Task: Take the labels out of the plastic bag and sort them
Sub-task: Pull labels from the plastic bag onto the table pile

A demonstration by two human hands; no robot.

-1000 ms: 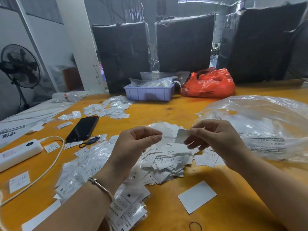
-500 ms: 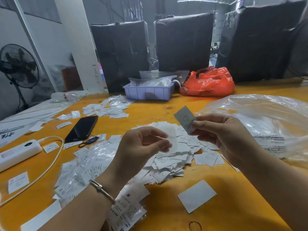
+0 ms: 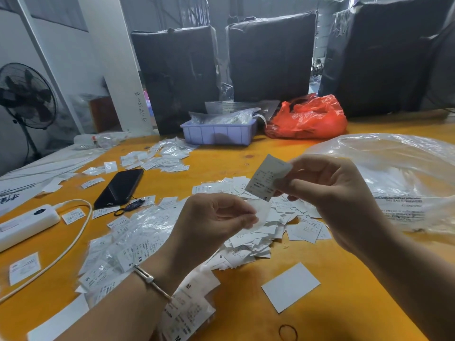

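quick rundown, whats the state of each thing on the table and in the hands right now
right hand: pinches a label, held up
left hand: pinches an emptied clear sleeve
loose pile: unbagged labels, heaped
bagged labels: in sleeves
big bag: clear, crumpled, lying flat
phone: screen dark
power bank: cable plugged in
tray: holds clear bags
red bag: bunched up

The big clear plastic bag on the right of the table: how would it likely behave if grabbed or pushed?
The clear plastic bag looks thin and crumpled, so it is probably floppy and would sag from wherever it is gripped. It seems nearly empty, so likely very light and apt to slide on the table. Its glossy film may be slippery.
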